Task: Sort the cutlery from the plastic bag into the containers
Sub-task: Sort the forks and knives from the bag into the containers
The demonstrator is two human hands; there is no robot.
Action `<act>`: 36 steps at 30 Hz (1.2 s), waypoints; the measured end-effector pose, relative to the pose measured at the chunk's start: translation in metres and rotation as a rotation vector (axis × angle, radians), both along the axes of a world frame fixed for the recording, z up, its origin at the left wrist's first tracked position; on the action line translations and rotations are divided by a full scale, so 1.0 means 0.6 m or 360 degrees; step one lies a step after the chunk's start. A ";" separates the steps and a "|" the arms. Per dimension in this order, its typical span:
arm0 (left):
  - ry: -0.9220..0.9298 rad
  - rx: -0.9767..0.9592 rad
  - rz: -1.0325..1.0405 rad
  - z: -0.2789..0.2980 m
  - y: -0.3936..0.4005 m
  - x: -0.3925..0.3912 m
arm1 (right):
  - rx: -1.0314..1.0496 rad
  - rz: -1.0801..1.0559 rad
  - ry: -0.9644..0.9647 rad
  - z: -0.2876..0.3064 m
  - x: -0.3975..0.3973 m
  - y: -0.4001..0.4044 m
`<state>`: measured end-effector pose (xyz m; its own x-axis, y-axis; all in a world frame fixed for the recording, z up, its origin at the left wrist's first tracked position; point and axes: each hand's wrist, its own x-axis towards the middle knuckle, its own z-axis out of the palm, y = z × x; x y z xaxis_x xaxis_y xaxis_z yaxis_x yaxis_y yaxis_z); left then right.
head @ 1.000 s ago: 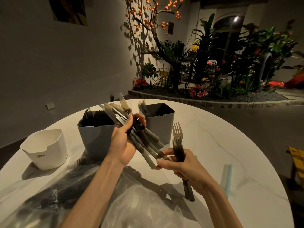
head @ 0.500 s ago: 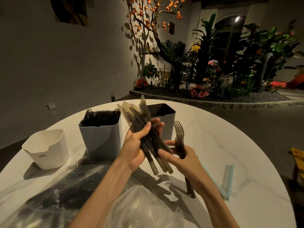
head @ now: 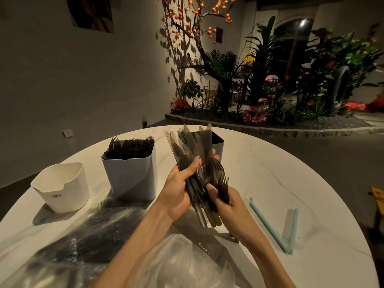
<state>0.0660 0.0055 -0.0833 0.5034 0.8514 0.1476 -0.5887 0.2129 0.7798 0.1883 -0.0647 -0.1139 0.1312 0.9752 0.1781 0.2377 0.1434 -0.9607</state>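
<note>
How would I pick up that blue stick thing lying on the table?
Pinch the blue clip on its long arm, coming straight down from above. It lies flat on the table, opened in a V, with bare tabletop beside it. The arm is thin, so fingertips on its two sides probably hold better than a fist.

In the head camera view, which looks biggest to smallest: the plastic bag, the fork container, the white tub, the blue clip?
1. plastic bag, nearest the camera
2. fork container
3. white tub, only slightly smaller
4. blue clip
</note>
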 end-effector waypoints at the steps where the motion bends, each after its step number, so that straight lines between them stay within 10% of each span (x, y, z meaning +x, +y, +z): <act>1: -0.0004 -0.0001 -0.0001 0.000 0.001 -0.001 | 0.0009 0.0015 0.0006 -0.001 0.000 0.001; 28: 0.0292 0.0179 0.0341 -0.013 0.016 0.005 | 0.0186 0.0043 -0.0084 -0.016 -0.003 0.011; 36: 0.0502 0.0558 0.0682 -0.021 0.012 -0.002 | 0.0213 -0.0415 0.0695 0.007 0.015 0.009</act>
